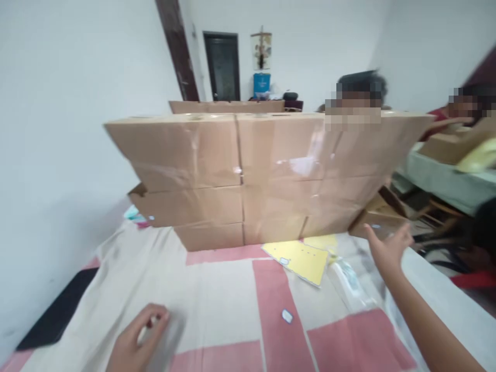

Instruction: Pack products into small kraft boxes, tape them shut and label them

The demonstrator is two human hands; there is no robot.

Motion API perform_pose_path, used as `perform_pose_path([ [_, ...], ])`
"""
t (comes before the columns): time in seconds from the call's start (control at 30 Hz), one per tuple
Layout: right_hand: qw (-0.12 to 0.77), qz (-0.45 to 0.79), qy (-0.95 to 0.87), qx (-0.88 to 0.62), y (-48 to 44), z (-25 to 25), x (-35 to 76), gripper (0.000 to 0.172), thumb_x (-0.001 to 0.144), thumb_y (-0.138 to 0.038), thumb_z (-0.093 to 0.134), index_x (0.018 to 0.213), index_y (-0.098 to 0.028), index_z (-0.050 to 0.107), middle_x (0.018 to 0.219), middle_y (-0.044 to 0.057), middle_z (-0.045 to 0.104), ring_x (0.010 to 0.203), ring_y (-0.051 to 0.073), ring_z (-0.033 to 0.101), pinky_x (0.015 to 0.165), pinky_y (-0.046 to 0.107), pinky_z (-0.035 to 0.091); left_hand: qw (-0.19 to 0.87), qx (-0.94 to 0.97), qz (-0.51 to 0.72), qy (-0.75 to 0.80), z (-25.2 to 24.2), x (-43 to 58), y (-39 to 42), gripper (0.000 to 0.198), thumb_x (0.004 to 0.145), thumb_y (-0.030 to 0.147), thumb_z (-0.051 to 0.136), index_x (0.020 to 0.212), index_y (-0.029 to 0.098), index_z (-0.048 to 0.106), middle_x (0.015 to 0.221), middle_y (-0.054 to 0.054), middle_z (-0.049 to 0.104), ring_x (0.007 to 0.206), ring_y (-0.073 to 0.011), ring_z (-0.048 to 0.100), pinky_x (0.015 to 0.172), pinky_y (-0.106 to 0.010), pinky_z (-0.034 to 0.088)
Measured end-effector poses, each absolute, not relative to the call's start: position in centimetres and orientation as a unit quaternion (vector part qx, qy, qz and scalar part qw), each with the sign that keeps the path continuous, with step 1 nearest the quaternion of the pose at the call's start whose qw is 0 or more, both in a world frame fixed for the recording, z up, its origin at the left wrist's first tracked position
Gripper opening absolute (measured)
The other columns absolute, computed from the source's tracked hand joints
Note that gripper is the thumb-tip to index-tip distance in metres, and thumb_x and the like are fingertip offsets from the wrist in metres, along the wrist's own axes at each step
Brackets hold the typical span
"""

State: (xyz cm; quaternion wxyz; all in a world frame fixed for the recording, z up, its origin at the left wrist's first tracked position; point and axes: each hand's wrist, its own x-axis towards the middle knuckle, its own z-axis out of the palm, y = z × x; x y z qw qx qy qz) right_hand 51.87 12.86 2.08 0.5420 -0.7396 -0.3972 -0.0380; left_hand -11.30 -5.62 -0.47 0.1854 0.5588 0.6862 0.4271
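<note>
My right hand (388, 249) reaches out at the right, thumb and fingers apart, in front of a small open cardboard box (370, 219) with a small pale mark on it. I cannot tell whether it touches the box. At the lower left, over the cloth, my left hand (135, 338) is curled with thumb and fingertips together; nothing shows in it. Between the hands lie a small white paper piece with a blue edge (287, 316) and a yellow paper sheet (304, 262) bearing a similar piece. A clear plastic packet (351, 281) lies beside the sheet.
A wide taped cardboard partition (279, 155) stands across the table's far side. Another cardboard pocket (186, 206) sticks out at its left. A pink and cream cloth (217, 294) covers the table. A black flat object (58, 310) lies far left. People sit beyond and right.
</note>
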Motion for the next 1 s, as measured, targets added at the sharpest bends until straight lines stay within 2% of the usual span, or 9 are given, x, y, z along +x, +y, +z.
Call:
perform_pose_path([
  [0.07, 0.569, -0.092, -0.429, -0.696, 12.6, 3.2, 49.1, 0.124, 0.064, -0.069, 0.082, 0.161, -0.011, 0.031, 0.154, 0.033, 0.034, 0.148, 0.052, 0.028, 0.119, 0.067, 0.024, 0.155, 0.509, 0.456, 0.713, -0.1, -15.3, -3.8, 0.037, 0.07, 0.061, 0.074, 0.077, 0.026, 0.069, 0.081, -0.002, 0.07, 0.072, -0.0212, 0.062, 0.068, -0.031, 0.053],
  [0.17, 0.604, -0.158, -0.519, -0.584, 11.8, 5.7, 41.9, 0.081, 0.081, -0.053, 0.076, 0.154, -0.035, 0.045, 0.15, 0.018, 0.046, 0.141, 0.043, 0.043, 0.111, 0.064, 0.041, 0.126, 0.457, 0.501, 0.724, -0.4, -20.6, 0.6, 0.043, 0.07, 0.058, 0.077, 0.095, 0.024, 0.069, 0.094, -0.004, 0.072, 0.091, -0.0265, 0.066, 0.076, -0.035, 0.054],
  [0.27, 0.611, -0.18, -0.633, -0.441, 10.9, 8.4, 31.1, 0.067, 0.081, -0.033, 0.078, 0.144, -0.031, 0.055, 0.135, 0.017, 0.057, 0.129, 0.04, 0.055, 0.108, 0.063, 0.046, 0.111, 0.412, 0.547, 0.72, -1.4, -24.8, 6.7, 0.045, 0.08, 0.047, 0.077, 0.113, 0.019, 0.065, 0.111, -0.008, 0.069, 0.106, -0.0265, 0.065, 0.09, -0.043, 0.055],
  [0.37, 0.576, -0.076, -0.765, -0.277, 9.5, 9.8, 19.1, 0.057, 0.082, -0.017, 0.069, 0.138, -0.024, 0.056, 0.124, 0.016, 0.063, 0.121, 0.034, 0.062, 0.102, 0.06, 0.052, 0.099, 0.359, 0.601, 0.707, -2.3, -27.7, 13.3, 0.044, 0.094, 0.041, 0.067, 0.131, 0.018, 0.059, 0.134, -0.011, 0.061, 0.118, -0.0265, 0.061, 0.101, -0.051, 0.053],
  [0.53, 0.479, 0.178, -0.847, -0.143, 8.5, 8.6, 2.2, 0.06, 0.088, -0.012, 0.059, 0.146, -0.023, 0.047, 0.147, 0.018, 0.056, 0.14, 0.028, 0.052, 0.114, 0.05, 0.048, 0.134, 0.334, 0.671, 0.648, -2.7, -30.0, 21.2, 0.045, 0.096, 0.039, 0.065, 0.137, 0.02, 0.057, 0.141, -0.012, 0.057, 0.122, -0.0272, 0.061, 0.101, -0.051, 0.055],
  [0.6, 0.467, 0.285, -0.815, -0.191, 9.9, 7.6, -3.0, 0.064, 0.088, -0.02, 0.062, 0.15, -0.022, 0.044, 0.157, 0.017, 0.047, 0.149, 0.028, 0.043, 0.122, 0.051, 0.038, 0.159, 0.342, 0.689, 0.619, -3.0, -30.4, 22.7, 0.043, 0.097, 0.039, 0.065, 0.135, 0.019, 0.058, 0.136, -0.012, 0.06, 0.116, -0.0253, 0.064, 0.097, -0.048, 0.057],
  [0.7, 0.503, 0.485, -0.642, -0.315, 14.2, 6.5, -8.9, 0.079, 0.082, -0.031, 0.067, 0.156, -0.021, 0.04, 0.164, 0.013, 0.04, 0.156, 0.027, 0.031, 0.128, 0.048, 0.025, 0.185, 0.355, 0.701, 0.59, -3.9, -31.2, 23.6, 0.042, 0.097, 0.04, 0.064, 0.133, 0.018, 0.059, 0.132, -0.011, 0.063, 0.112, -0.024, 0.066, 0.094, -0.046, 0.058],
  [0.83, 0.522, 0.522, -0.56, -0.375, 19.9, 5.8, -13.0, 0.085, 0.084, -0.038, 0.057, 0.162, -0.023, 0.026, 0.167, 0.008, 0.035, 0.158, 0.025, 0.025, 0.128, 0.049, 0.022, 0.191, 0.371, 0.698, 0.582, -5.1, -32.4, 24.1, 0.043, 0.097, 0.04, 0.065, 0.133, 0.018, 0.059, 0.135, -0.011, 0.061, 0.117, -0.0255, 0.064, 0.098, -0.049, 0.056],
  [1.0, 0.501, 0.511, -0.568, -0.407, 22.2, 5.3, -14.5, 0.087, 0.078, -0.033, 0.062, 0.16, -0.024, 0.033, 0.164, 0.006, 0.04, 0.155, 0.027, 0.03, 0.129, 0.048, 0.021, 0.181, 0.397, 0.676, 0.594, -5.4, -32.9, 24.4, 0.044, 0.097, 0.042, 0.064, 0.134, 0.019, 0.06, 0.14, -0.012, 0.059, 0.124, -0.0276, 0.06, 0.105, -0.054, 0.052],
])
